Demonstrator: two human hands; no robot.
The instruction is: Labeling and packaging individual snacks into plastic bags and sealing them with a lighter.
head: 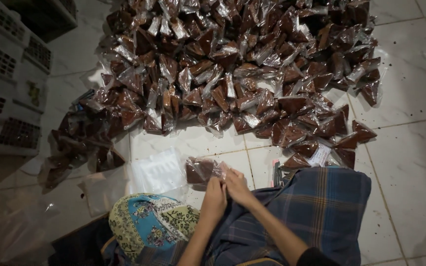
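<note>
Both hands meet over the person's lap, close together and touching. The left hand (214,197) and the right hand (237,186) each have their fingers pinched narrow on the right end of a small clear packet (200,170) filled with dark brown stuff. The packet lies low over the white tiled floor (410,157), just ahead of the knees, with its free end pointing left.

Just left of the packet lies a stack of empty clear bags (158,171), flat on the tiles. Beyond it, a big heap of filled packets (242,64) of the same brown stuff covers the floor from the middle to the top of the view, and a darker bunch trails down on the left side. A few packets sit right of the hands, near a blue plaid cloth (321,207) that covers the person's legs. A patterned teal and yellow cloth (151,224) lies at the lower left by the left forearm. White slotted plastic crates (3,74) stand at the far left edge
</note>
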